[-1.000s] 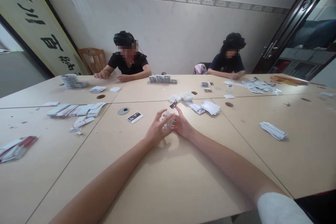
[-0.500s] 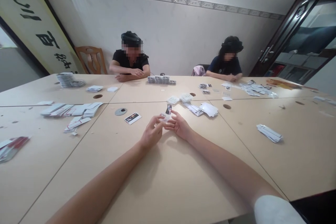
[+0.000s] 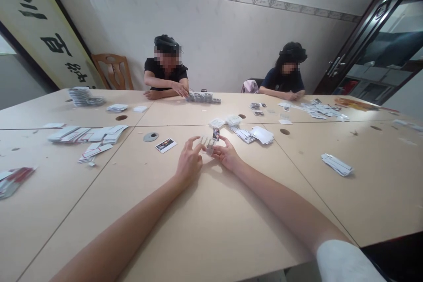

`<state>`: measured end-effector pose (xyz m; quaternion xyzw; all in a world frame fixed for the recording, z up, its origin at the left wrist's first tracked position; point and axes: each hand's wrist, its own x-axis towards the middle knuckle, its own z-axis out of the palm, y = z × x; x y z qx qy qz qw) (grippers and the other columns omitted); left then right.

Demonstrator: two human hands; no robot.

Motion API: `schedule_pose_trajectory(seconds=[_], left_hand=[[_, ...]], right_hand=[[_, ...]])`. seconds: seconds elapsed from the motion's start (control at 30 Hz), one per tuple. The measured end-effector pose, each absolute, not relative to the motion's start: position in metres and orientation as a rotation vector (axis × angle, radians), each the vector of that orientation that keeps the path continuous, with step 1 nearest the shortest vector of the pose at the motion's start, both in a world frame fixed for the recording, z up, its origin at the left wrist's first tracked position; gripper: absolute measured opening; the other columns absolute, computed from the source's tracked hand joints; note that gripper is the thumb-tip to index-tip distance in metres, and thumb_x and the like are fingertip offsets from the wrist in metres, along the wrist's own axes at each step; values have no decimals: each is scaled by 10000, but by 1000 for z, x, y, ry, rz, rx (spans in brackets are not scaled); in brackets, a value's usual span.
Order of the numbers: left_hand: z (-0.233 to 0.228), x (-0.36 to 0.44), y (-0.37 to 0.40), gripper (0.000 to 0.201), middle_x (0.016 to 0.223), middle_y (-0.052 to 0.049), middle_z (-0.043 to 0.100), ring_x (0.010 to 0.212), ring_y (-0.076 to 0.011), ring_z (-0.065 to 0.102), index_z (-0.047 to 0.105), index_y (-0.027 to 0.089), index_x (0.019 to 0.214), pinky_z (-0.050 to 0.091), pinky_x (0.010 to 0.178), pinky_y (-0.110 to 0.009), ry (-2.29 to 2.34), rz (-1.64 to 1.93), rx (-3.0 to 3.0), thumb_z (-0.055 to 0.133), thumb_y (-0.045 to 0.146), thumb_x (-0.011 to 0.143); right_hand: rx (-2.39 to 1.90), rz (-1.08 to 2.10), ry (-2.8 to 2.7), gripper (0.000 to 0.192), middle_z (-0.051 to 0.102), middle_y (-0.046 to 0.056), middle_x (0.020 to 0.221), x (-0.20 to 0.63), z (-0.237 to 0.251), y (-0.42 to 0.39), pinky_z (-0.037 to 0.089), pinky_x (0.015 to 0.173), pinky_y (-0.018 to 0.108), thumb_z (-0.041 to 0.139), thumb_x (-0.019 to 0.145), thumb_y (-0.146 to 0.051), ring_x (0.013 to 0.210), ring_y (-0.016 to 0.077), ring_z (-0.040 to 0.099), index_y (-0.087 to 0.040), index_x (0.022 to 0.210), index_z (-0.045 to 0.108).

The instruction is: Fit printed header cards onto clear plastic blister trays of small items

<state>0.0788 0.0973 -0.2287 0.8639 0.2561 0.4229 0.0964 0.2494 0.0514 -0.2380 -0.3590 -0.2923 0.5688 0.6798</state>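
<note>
Above the middle of the table, my left hand (image 3: pixel 189 161) has thumb and fingers closed at the left side of a clear, crinkled plastic sleeve (image 3: pixel 208 143). My right hand (image 3: pixel 226 153) comes in from the other side, its fingers at the sleeve's right edge. A small dark photo card (image 3: pixel 216 134) stands up between the right fingers and touches the sleeve. Whether the card is inside or behind the plastic I cannot tell. To the left of my hands a larger photo card (image 3: pixel 165 145) with a white border lies flat.
White paper packets (image 3: pixel 261 135) and clear sleeve bundles (image 3: pixel 233 120) lie just beyond my hands. Envelope piles (image 3: pixel 87 135) spread at left, and a strip bundle (image 3: pixel 337 165) at right. Two people (image 3: pixel 167 68) sit across, near card stacks (image 3: pixel 201 98) and scattered cards (image 3: pixel 322 110).
The sleeve has turned to show more of its surface, and my left fingers have shifted along it. Across the table, the person at left has reached a hand to the card stacks.
</note>
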Motion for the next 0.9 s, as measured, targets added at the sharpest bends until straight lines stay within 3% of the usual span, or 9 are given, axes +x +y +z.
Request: schedule_pose_trajectory(seconds=[0.1, 0.2, 0.33, 0.43, 0.57, 0.73, 0.9], left_hand=[[-226, 79, 90, 265, 1399, -164, 451, 1059, -285, 644, 566, 183, 1022, 581, 831, -444, 831, 1179, 2477, 484, 41, 814], [-223, 78, 86, 202, 1302, -135, 495, 1024, -259, 643, 523, 195, 1085, 562, 868, -425, 806, 1133, 2423, 566, 228, 890], [-222, 79, 88, 288, 1100, -83, 542, 1006, -260, 627, 529, 205, 1022, 545, 867, -414, 788, 1103, 2360, 625, 453, 913], [-224, 80, 92, 271, 1054, -70, 539, 964, -243, 626, 537, 207, 998, 542, 849, -407, 781, 1122, 2302, 594, 467, 944], [-229, 82, 94, 276, 1096, -82, 535, 1187, -258, 601, 538, 220, 1029, 553, 905, -383, 707, 1156, 2242, 522, 492, 987], [-231, 83, 95, 270, 1127, -105, 574, 1324, -286, 537, 546, 212, 1077, 507, 1028, -447, 693, 1160, 2267, 459, 460, 1016], [-228, 82, 94, 242, 1130, -99, 679, 1363, -300, 505, 598, 210, 1043, 448, 1084, -506, 692, 1135, 2382, 458, 407, 1023]], right_hand=[[-796, 1279, -682, 744, 789, 19, 846, 250, -239, 52, 622, 748, 340, 898, 587, -231, 783, 221, 780, -246, 1197, 473], [-787, 1296, -721, 739, 777, -1, 800, 249, -239, 50, 618, 688, 306, 913, 601, -266, 701, 189, 756, -243, 1206, 490], [-778, 1300, -763, 827, 773, -10, 815, 246, -238, 46, 604, 677, 271, 945, 576, -257, 677, 162, 735, -261, 1240, 452], [-780, 1287, -769, 826, 767, -20, 837, 244, -239, 45, 609, 726, 283, 948, 587, -286, 696, 152, 732, -277, 1232, 432], [-781, 1308, -795, 829, 764, 0, 888, 246, -238, 44, 613, 830, 356, 936, 610, -354, 787, 186, 752, -278, 1263, 431], [-769, 1271, -815, 894, 753, 22, 1027, 246, -236, 44, 577, 941, 396, 903, 658, -366, 933, 186, 736, -310, 1358, 350], [-836, 1110, -806, 905, 660, -36, 998, 242, -237, 43, 585, 928, 396, 882, 663, -346, 940, 172, 713, -359, 1370, 317]])
